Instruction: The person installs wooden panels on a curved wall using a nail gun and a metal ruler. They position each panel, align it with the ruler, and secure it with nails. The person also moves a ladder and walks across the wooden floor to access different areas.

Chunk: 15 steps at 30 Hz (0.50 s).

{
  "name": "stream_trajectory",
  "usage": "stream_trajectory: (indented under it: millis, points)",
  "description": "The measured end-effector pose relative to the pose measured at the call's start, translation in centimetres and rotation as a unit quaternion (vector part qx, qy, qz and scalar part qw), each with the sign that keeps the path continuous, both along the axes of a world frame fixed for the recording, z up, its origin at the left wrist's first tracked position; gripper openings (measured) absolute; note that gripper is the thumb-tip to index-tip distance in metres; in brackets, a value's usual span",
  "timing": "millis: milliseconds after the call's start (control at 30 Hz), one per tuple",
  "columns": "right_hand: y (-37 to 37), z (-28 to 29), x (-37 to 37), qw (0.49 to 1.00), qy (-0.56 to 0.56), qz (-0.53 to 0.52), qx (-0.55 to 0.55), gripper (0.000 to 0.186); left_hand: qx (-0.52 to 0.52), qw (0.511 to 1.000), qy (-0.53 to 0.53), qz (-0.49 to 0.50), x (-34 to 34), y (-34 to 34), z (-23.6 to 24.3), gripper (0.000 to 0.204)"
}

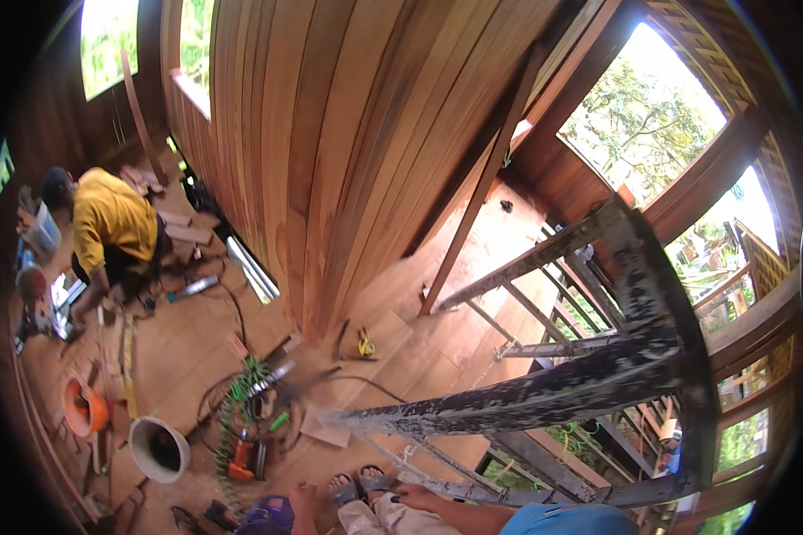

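- Right up close, my right hand [417,496] rests on the paint-spattered stepladder [544,397], fingers curled round its bottom rail.
- Left hand [304,499] hangs by my knee; can't tell its grip.
- Person in yellow [109,234] crouches over by the wood wall [330,152].

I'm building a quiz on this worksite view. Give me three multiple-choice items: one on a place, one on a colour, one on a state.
1. Where is the white bucket?
A. on the wooden floor, lower left
B. on the ladder
C. on a window sill

2. What colour is the crouching person's shirt?
A. red
B. yellow
C. white

3. How is the person's right hand?
A. holding a drill
B. resting on the ladder's lower rail
C. inside the bucket

Answers: 1 A, it stands on the floor boards beside an orange bucket; 2 B, the shirt is plainly yellow; 3 B, its fingers lie on the paint-flecked rail.
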State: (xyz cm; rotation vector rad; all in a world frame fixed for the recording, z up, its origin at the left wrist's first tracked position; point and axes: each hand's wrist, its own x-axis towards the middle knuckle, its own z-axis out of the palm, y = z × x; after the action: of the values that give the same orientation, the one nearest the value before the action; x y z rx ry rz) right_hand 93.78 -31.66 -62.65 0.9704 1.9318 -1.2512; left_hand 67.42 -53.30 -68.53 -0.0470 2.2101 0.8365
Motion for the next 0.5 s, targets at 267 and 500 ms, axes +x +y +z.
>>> stream_trajectory:
  millis: [267, 500]
  points:
    - [2.5, 11.2, 3.9, 0.998, 0.052, -0.018, 0.029, 0.042, 0.258, 0.964, -0.011, 0.059, -6.2, 4.7, 15.7, 0.036]
    - [1.7, 13.8, 12.7, 0.984, 0.138, -0.032, 0.113, 0.038, 0.348, 0.9, 0.186, -0.183, -5.1, 18.4, 37.2, 0.048]
